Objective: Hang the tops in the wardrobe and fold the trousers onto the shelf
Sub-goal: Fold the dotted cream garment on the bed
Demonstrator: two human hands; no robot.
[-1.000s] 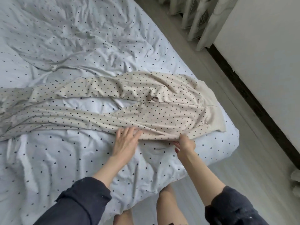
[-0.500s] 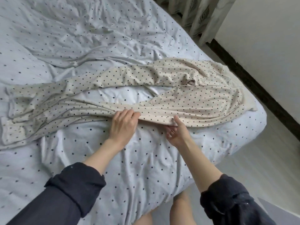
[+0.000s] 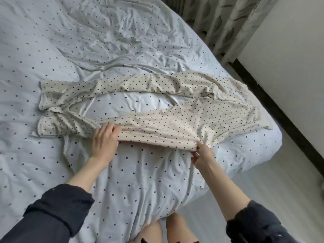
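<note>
Cream trousers with black dots (image 3: pixel 175 120) lie spread across the bed, legs pointing left, waistband at the right near the bed's corner. The two legs are parted, with bedsheet showing between them. My left hand (image 3: pixel 105 139) grips the near leg's lower edge about halfway along, fingers curled over the cloth. My right hand (image 3: pixel 201 151) pinches the same edge nearer the waist. The stretch of edge between my hands is lifted a little off the bed.
The bed (image 3: pixel 87 41) has a rumpled pale-blue dotted cover. Its right corner drops to a light wood floor (image 3: pixel 263 186). A white wall with dark skirting (image 3: pixel 273 106) runs along the right, with leaf-patterned curtains (image 3: pixel 219 20) at the top. My bare legs stand against the bed's near edge.
Both hands have closed on the near leg's edge and raised it slightly. The view has swung so the whole trousers, cuffs included, now show.
</note>
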